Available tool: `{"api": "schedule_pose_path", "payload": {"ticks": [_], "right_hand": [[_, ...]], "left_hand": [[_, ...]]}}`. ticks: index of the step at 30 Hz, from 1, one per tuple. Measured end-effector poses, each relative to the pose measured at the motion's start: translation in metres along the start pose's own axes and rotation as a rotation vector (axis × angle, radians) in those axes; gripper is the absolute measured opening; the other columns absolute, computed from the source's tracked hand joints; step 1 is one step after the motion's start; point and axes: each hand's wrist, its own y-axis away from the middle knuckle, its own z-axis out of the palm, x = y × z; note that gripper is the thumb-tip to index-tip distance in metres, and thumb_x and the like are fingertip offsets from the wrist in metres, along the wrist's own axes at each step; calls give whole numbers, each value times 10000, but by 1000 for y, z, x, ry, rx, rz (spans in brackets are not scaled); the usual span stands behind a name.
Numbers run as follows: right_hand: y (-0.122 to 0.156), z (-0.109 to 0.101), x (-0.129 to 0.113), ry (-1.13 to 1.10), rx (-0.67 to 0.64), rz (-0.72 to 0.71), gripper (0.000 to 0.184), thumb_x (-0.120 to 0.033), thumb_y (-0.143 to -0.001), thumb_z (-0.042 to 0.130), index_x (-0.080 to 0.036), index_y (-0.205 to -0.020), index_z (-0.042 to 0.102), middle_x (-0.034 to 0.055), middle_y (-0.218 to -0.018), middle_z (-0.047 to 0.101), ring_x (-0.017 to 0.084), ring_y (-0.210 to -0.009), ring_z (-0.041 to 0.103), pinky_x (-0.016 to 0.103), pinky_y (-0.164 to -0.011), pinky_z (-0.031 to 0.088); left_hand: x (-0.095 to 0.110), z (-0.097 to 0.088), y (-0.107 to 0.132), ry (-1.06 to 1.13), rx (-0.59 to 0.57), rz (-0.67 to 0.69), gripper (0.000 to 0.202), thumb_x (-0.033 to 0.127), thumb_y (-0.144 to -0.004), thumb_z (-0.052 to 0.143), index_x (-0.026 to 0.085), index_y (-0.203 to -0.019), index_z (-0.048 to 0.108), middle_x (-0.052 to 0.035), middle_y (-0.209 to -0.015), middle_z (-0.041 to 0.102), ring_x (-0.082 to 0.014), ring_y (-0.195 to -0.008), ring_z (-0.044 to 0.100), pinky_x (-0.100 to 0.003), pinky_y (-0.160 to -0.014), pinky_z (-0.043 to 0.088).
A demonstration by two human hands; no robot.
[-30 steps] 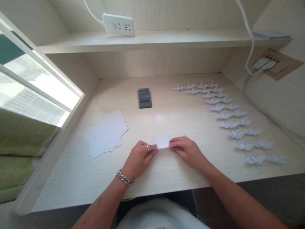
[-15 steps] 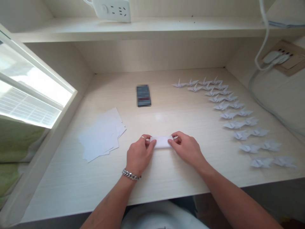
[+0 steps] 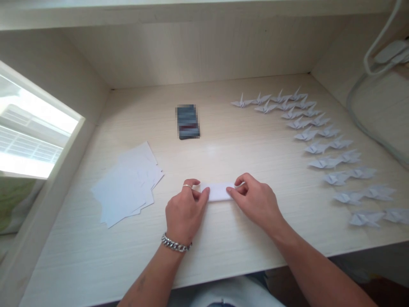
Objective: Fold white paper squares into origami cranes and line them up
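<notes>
Between my hands, near the front of the desk, is a white sheet of paper (image 3: 218,192) folded into a narrow rectangle. My left hand (image 3: 188,209) pinches its left end, thumb on top and fingers behind; a ring and a chain bracelet show on this side. At the paper's right end, my right hand (image 3: 255,198) holds it the same way, thumb pressed on the face. Both wrists are low over the desk. The underside of the folded paper is hidden.
Loose white paper sheets (image 3: 124,187) lie overlapped on the left. Several white folded paper cranes (image 3: 322,162) stand in rows along the right. A dark blurred object, perhaps a phone (image 3: 188,121), lies behind my hands. A grey cable (image 3: 367,123) runs down the right wall.
The camera has tilted down and come closer, so the shelf with the power strip has left view. Both hands keep their pinch on the folded paper, which stays almost in place.
</notes>
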Motion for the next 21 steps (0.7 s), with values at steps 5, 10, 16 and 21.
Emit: {"api": "schedule_pose_path", "payload": {"ticks": [5,10,16,21], "right_hand": [[-1,1,2,41,2,-2,190,-427,-758,639,-251,-725,576,-25,-666,687,178,-611,612,274,-538,313],[-1,0,2,62,-5,-3,197,-430,-759,635,-251,-705,574,-32,-653,677,171,-603,598,275,-537,312],[-3,0,2,71,6,-32,195,-425,-757,627,-245,-696,579,-17,-648,671,170,-582,588,274,-523,300],[-3,0,3,84,7,-30,202,-425,-765,626,-247,-688,568,-20,-640,669,172,-578,583,272,-517,285]], "left_hand": [[0,1,-1,-1,11,-15,286,456,-824,563,243,-1015,566,22,-705,728,-215,-683,680,-309,-637,428],[1,2,-1,-4,13,-39,288,471,-817,568,244,-994,561,26,-697,729,-222,-675,678,-317,-636,423],[1,2,-2,-11,18,-49,276,475,-809,574,245,-962,563,19,-696,733,-227,-677,680,-314,-626,413],[1,2,-3,-10,20,-47,272,487,-809,573,247,-938,563,23,-685,729,-222,-664,677,-311,-620,413]]}}
